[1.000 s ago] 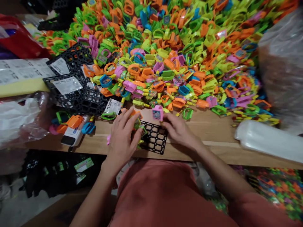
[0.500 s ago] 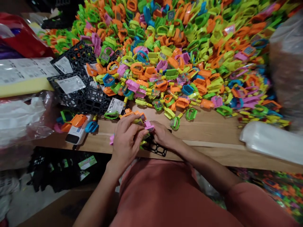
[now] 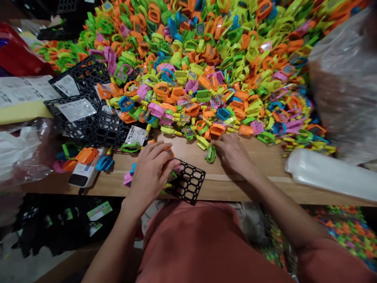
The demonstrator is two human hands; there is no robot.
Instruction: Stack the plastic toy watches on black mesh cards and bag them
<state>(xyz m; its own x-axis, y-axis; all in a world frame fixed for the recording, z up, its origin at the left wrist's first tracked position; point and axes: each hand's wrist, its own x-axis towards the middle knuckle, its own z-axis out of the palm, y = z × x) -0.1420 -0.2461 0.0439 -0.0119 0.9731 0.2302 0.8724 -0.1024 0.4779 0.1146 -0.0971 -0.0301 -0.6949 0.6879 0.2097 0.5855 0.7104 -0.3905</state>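
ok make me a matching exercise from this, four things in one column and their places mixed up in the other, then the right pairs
Things
1. left hand
2. right hand
3. white device
4. plastic bundle

Places
A. to the right of both hands
B. partly under an orange toy
C. at the left end of the front grid
D. between the front grid and the plastic bundle

Pairs: 1-C, 2-D, 3-B, 4-A

One left hand, one right hand, one flat black plastic grid and one white rectangular device are showing; several white-labelled black plastic lattices are overlapping (count unclear); hundreds of multicoloured watch-shaped plastic toys are lying.
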